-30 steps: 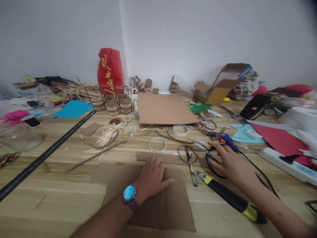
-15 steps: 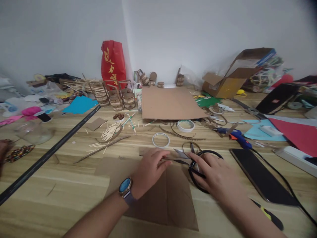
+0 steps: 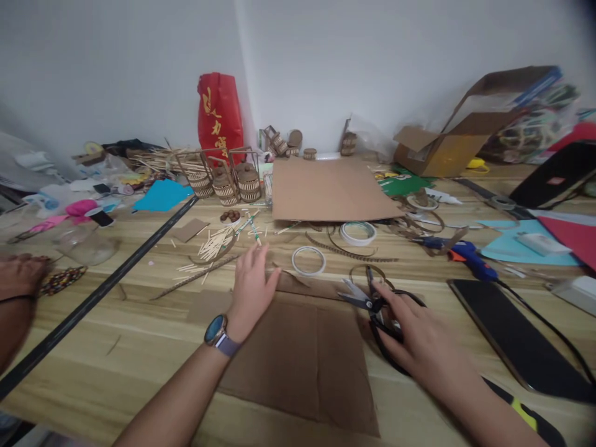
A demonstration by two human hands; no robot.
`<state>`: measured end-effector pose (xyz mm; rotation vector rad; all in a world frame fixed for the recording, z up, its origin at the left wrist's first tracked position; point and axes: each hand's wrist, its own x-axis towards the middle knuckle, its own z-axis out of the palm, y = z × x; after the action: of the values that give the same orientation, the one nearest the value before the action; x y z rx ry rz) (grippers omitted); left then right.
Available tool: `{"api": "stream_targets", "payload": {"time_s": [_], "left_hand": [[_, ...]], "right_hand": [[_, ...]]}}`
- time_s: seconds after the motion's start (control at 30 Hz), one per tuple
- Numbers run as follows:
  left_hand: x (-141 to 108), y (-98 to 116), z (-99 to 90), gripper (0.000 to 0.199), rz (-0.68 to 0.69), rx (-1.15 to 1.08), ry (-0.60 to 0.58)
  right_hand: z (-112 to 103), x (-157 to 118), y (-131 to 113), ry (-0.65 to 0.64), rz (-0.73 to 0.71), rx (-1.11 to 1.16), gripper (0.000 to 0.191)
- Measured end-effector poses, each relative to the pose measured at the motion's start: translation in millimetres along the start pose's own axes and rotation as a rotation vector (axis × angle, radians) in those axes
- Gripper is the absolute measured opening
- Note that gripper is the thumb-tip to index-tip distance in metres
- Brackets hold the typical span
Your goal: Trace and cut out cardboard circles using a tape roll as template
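Note:
My right hand (image 3: 412, 326) grips black-handled scissors (image 3: 370, 303), their blades parted and pointing left. My left hand (image 3: 254, 285), a watch on its wrist, is spread with nothing in it, above the left end of a brown strip (image 3: 310, 287). That strip lies along the top edge of a folded brown cardboard piece (image 3: 298, 357). Beyond it sits a white tape ring (image 3: 308, 261), with a thicker tape roll (image 3: 358, 233) behind. Thin sticks (image 3: 216, 242) lie scattered past my left hand.
Another person's hand (image 3: 23, 276) rests at the left edge near beads (image 3: 63, 280). On the right are a phone (image 3: 516, 335), a blue glue gun (image 3: 472, 259) and a yellow-black tool (image 3: 526, 413). Small woven baskets (image 3: 249, 186) and a large cardboard sheet (image 3: 330, 189) stand farther back.
My left hand has let go of the brown strip, moved left and opened. The scissors in my right hand have opened wider. The view has shifted slightly.

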<state>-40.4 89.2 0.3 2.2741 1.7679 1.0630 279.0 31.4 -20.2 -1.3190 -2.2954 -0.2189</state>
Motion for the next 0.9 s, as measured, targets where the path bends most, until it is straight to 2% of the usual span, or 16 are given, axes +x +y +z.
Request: {"api": "stream_targets", "payload": {"time_s": [0.03, 0.1, 0.13, 0.17, 0.2, 0.27, 0.43, 0.53, 0.63, 0.7, 0.8, 0.9], "left_hand": [[-3.0, 4.9, -0.5, 0.034, 0.041, -0.003, -0.052], [-11.4, 20.4, -2.4, 0.031, 0.175, -0.033, -0.229], [-16.2, 29.2, -3.7, 0.041, 0.254, -0.048, -0.352], [-20.9, 37.5, -5.0, 0.055, 0.334, -0.02, -0.533], [-25.1, 44.9, -6.3, 0.069, 0.37, 0.023, -0.638], [-31.2, 55.2, -7.9, 0.083, 0.373, 0.107, -0.717], [-31.4, 61.5, -10.3, 0.097, 0.286, 0.195, -0.76], [-26.7, 64.2, -16.7, 0.087, 0.155, 0.127, -0.799], [-23.5, 71.4, -24.6, 0.077, 0.117, 0.055, -0.765], [-22.5, 77.1, -27.7, 0.076, 0.187, 0.031, -0.707], [-22.9, 83.6, -30.6, 0.073, 0.369, 0.039, -0.576], [-29.1, 88.2, -38.1, 0.057, 0.517, 0.05, -0.37]], "right_hand": [[0.0, 0.3, -1.5, -0.013, 0.009, 0.034, 0.052], [-0.9, 1.1, -5.7, -0.033, 0.04, 0.109, 0.047], [-1.7, 1.4, -7.9, -0.044, 0.054, 0.143, 0.045], [-2.6, 1.5, -9.8, -0.059, 0.066, 0.171, 0.045], [-3.5, 1.3, -11.3, -0.075, 0.075, 0.192, 0.044], [-4.9, -0.3, -13.0, -0.095, 0.1, 0.22, 0.041], [-0.3, -7.6, -13.8, -0.134, 0.215, 0.387, 0.033], [6.2, -8.8, -17.1, -0.192, 0.366, 0.578, 0.028], [7.9, -4.7, -25.5, -0.153, 0.569, 0.846, 0.033], [4.3, -0.9, -33.8, -0.134, 0.697, 1.021, 0.039], [-5.1, 2.7, -46.5, -0.133, 0.802, 1.195, 0.039], [-13.5, 4.8, -52.7, -0.013, 0.868, 1.263, 0.042]]}}
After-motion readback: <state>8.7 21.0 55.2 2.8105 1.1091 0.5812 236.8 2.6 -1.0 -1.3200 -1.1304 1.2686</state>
